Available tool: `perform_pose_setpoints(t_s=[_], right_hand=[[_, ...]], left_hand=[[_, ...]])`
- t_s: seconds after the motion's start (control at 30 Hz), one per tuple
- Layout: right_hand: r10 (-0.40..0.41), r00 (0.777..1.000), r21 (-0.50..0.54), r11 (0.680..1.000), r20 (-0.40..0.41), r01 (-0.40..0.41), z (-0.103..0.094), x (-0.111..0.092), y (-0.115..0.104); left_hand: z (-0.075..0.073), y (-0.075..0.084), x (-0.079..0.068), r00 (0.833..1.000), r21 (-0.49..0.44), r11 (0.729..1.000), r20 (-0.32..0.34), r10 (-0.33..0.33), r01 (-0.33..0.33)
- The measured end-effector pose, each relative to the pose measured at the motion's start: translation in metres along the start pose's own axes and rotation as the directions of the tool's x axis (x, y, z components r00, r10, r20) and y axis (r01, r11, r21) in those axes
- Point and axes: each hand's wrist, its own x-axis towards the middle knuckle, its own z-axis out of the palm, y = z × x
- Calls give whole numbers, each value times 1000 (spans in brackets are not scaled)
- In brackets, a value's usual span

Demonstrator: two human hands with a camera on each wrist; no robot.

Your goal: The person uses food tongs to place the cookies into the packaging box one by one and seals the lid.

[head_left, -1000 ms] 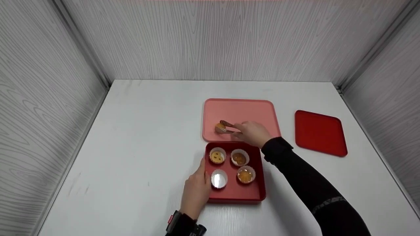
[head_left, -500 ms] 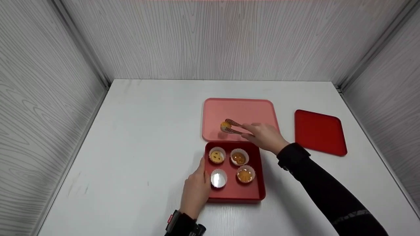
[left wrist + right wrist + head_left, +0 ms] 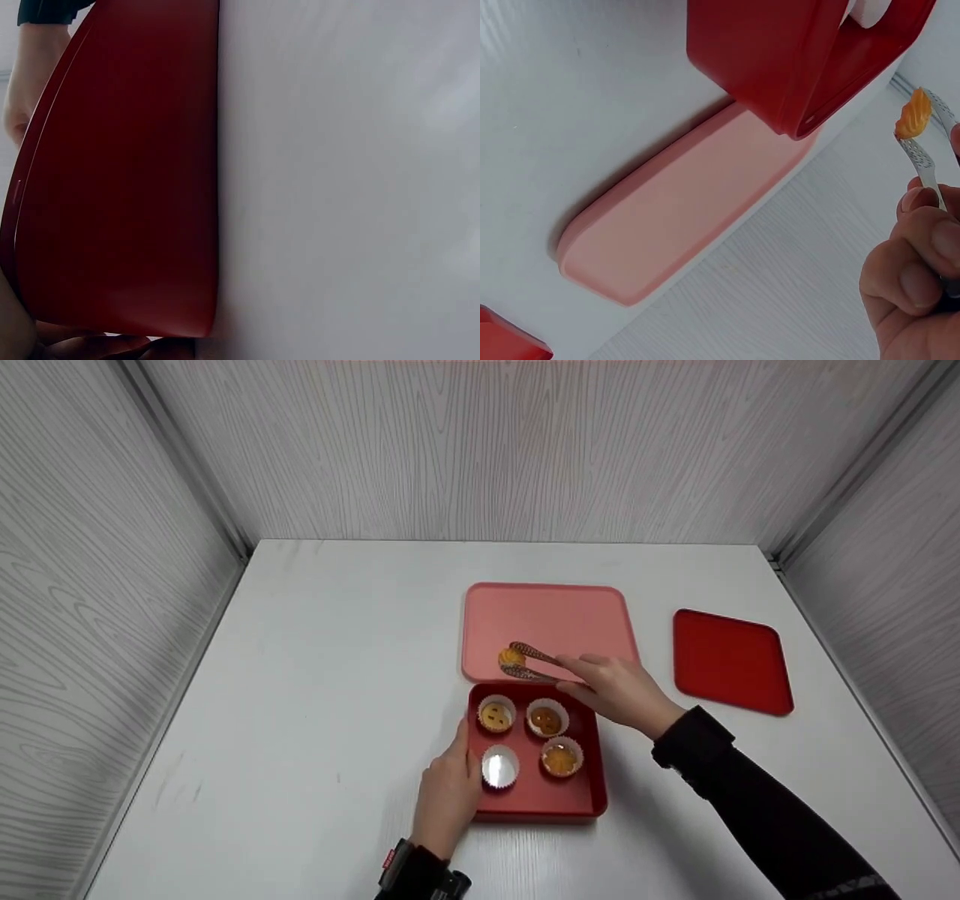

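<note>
My right hand [image 3: 619, 694] holds metal tongs [image 3: 534, 651] with patterned tips. Pinched between those tips is a small swirled yellow cookie [image 3: 914, 115], over the front left of the pink tray [image 3: 555, 615]. My left hand [image 3: 450, 791] grips the left wall of a deep red box [image 3: 540, 810], thumb at the rim and fingers along the outside. Inside the box, white paper cups hold a yellow cookie [image 3: 495, 718], a brown cookie [image 3: 546, 721] and a golden cookie [image 3: 559, 760]. A fourth paper cup [image 3: 500, 767], front left, shows its bare, shiny bottom.
The pink tray lies right behind the box on the white table [image 3: 300, 697]. To the right of both is a flat red tray or lid [image 3: 731, 664]. Pale wood-grain panels [image 3: 495, 450] wall in the back and both sides.
The tongs have lifted the cookie off the pink tray. My right hand has drawn back toward the right and nearer, while my left hand and the box have stayed put.
</note>
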Motion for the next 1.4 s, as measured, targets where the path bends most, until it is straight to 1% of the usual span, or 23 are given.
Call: perform_pose_setpoints(t_s=[0.17, 0.27, 0.47, 0.57, 0.7, 0.83, 0.93, 1.03, 1.13, 1.27, 1.4], right_hand=[[-60, 998, 12, 998, 0, 60, -6, -11, -16], [-103, 995, -8, 995, 5, 103, -8, -18, -24], [-187, 982, -3, 982, 30, 187, -9, -33, -31], [-197, 978, 6, 980, 70, 197, -8, -38, -32], [-220, 970, 12, 975, 103, 220, -4, -44, -33], [-261, 959, 12, 965, 113, 261, 1, -46, -35], [-275, 954, 28, 961, 120, 274, 5, -46, -37], [-292, 949, 48, 956, 119, 288, 9, -46, -38], [-310, 944, 41, 951, 117, 307, 12, -46, -39], [-320, 940, 23, 947, 120, 319, 15, -47, -39], [-315, 939, 26, 949, 140, 314, 17, -47, -39]], left_hand=[[1, 0, -1, 1000, 12, 1000, -12, 19, -19], [2, 0, -1, 999, 28, 999, -23, 29, -28], [2, -1, -1, 998, 34, 999, -40, 41, -40], [1, -1, -1, 998, 25, 999, -40, 42, -41], [1, -2, -1, 1000, 13, 1000, -19, 22, -21], [0, -2, -1, 1000, 2, 1000, -3, 2, -2], [0, -1, 0, 1000, -4, 1000, 1, -3, 3], [0, -2, 0, 1000, -2, 1000, 2, -1, 1], [0, -2, -1, 1000, 3, 1000, -4, 14, -13], [1, -3, -2, 1000, 6, 1000, -14, 27, -27], [0, -3, -2, 1000, 7, 1000, -13, 22, -22]])
